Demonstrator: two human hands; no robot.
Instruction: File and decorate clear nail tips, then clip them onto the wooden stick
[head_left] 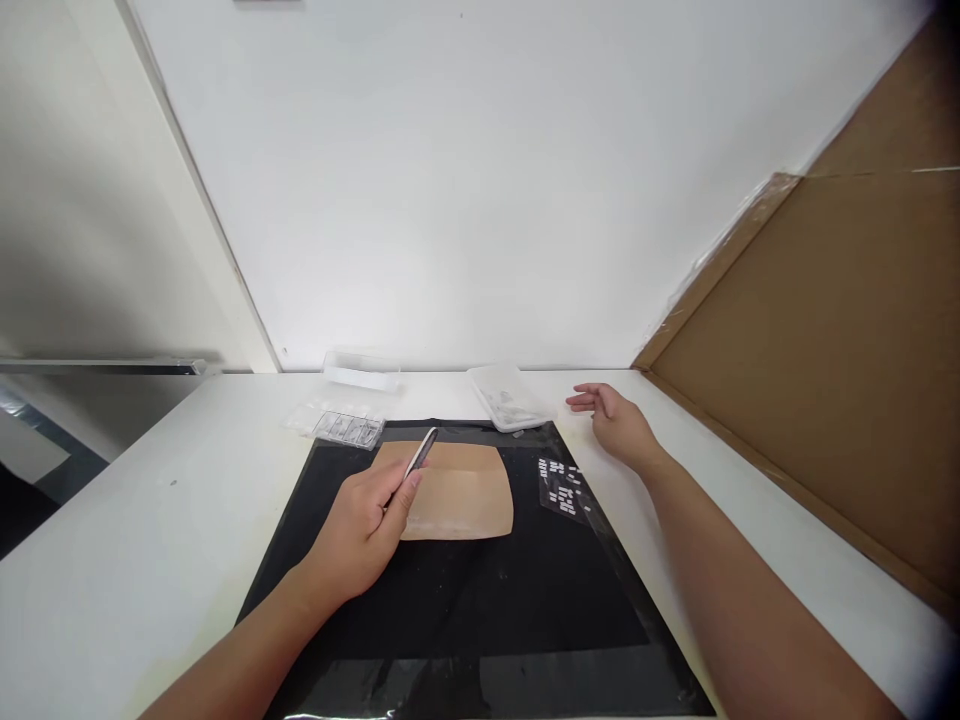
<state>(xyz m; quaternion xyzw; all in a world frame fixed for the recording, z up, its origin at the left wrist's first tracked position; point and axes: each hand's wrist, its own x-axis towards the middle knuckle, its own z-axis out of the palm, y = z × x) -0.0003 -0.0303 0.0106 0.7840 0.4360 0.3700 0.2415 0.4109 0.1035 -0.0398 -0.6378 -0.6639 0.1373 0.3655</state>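
My left hand (367, 515) is closed around a slim, flat object (421, 452) with a pale edge and a dark face, tilted upward; its kind is unclear. Behind and beneath that hand lies a tan sheet (461, 490), which looks like brown paper, on a black mat (450, 600). My right hand (619, 425) hovers over or rests at the white table's right side, fingers stretched out with nothing in them. Just left of it stands a shallow translucent tray (510, 398) with small pieces in it that I cannot make out.
A clear sheet with white bits (562, 488) lies on the mat's right. At the back left are a clear plastic box (361, 372) and a clear bag with a printed grid (349, 428). A cardboard panel (825, 350) borders the right; a white wall (450, 200) stands behind.
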